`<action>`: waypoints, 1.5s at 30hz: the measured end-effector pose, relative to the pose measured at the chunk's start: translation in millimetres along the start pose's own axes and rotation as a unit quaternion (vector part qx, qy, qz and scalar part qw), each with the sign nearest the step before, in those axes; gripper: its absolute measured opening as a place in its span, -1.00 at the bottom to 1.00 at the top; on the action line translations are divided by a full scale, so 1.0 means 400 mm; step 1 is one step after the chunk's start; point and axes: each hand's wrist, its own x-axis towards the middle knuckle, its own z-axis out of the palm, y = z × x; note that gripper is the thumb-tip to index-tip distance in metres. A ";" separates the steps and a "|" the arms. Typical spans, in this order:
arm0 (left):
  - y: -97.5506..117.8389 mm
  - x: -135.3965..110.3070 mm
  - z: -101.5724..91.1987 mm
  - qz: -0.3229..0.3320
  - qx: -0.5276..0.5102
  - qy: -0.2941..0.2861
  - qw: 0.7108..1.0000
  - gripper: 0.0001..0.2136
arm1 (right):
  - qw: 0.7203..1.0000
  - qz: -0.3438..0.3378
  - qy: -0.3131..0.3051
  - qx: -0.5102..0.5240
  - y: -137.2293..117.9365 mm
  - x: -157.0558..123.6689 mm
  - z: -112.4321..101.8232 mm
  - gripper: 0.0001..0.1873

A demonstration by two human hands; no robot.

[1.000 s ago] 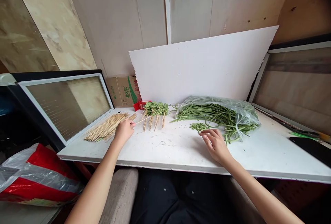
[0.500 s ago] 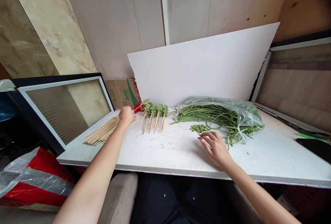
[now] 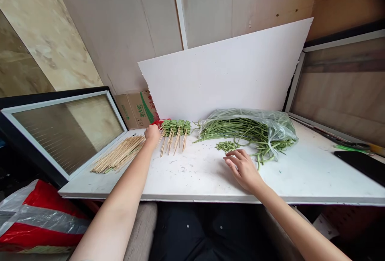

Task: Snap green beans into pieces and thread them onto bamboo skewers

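Observation:
My left hand (image 3: 152, 135) is closed around the stick of a bean skewer at the left end of the stacked bean skewers (image 3: 176, 127). Their green bean pieces point toward the back and the bare sticks toward me. Left of that hand lies a heap of bare bamboo skewers (image 3: 118, 154). My right hand (image 3: 243, 170) rests over the table with fingers apart and slightly bent, nothing visible in it. Just beyond its fingertips is a small pile of cut bean pieces (image 3: 226, 146). Long green beans (image 3: 237, 128) spill from a clear plastic bag behind it.
The white table (image 3: 192, 180) has framed glass panels (image 3: 72, 132) at its left and right ends. A white board (image 3: 222, 72) leans at the back, beside a cardboard box (image 3: 135, 110). A black flat object (image 3: 361, 164) lies at the right edge. A red-and-clear bag (image 3: 45, 217) stands lower left.
My left hand has moved right with the bean skewer, from above the bare skewers to the stack's left end. The right hand stays by the cut beans. The view has shifted slightly.

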 end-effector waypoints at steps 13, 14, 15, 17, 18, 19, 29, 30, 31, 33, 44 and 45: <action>-0.017 -0.020 0.030 0.016 -0.014 -0.001 1.000 -0.78 | 1.000 0.006 -0.010 0.005 0.002 0.000 0.001 -0.58; -0.021 -0.022 0.031 0.018 -0.020 0.000 1.000 -0.79 | 1.000 0.006 -0.010 0.004 0.002 -0.001 0.001 -0.59; -0.027 -0.025 0.032 0.019 -0.028 0.004 0.999 -0.79 | 1.000 0.005 -0.011 0.003 0.003 -0.001 0.001 -0.59; -0.043 -0.034 0.033 0.027 -0.046 0.013 0.998 -0.78 | 1.000 0.001 -0.012 0.001 0.007 -0.002 0.003 -0.60; -0.055 -0.039 0.033 0.037 -0.057 0.018 0.998 -0.78 | 1.000 -0.001 -0.013 0.001 0.009 -0.003 0.004 -0.60; -0.069 -0.047 0.032 0.052 -0.070 0.022 0.996 -0.78 | 1.000 -0.003 -0.014 0.000 0.011 -0.003 0.005 -0.61; -0.385 -0.190 -0.014 0.161 -0.161 0.016 0.974 -0.76 | 1.000 -0.025 0.011 -0.003 0.016 0.008 0.017 -0.64; -0.420 -0.207 -0.015 0.150 -0.164 0.017 0.975 -0.77 | 1.000 -0.027 0.015 -0.004 0.016 0.008 0.018 -0.65; -0.453 -0.224 -0.013 0.141 -0.167 0.016 0.976 -0.78 | 0.999 -0.028 0.016 -0.006 0.016 0.008 0.020 -0.66; -0.508 -0.256 0.000 0.113 -0.164 0.004 0.980 -0.80 | 1.000 -0.023 0.017 -0.009 0.017 0.006 0.021 -0.67; -0.417 -0.437 0.146 0.087 -0.281 0.069 0.953 -0.80 | 0.993 0.108 0.051 -0.003 0.121 0.153 -0.036 -0.36; -0.398 -0.446 0.152 0.096 -0.302 0.079 0.945 -0.79 | 0.993 0.109 0.050 -0.016 0.140 0.181 -0.041 -0.38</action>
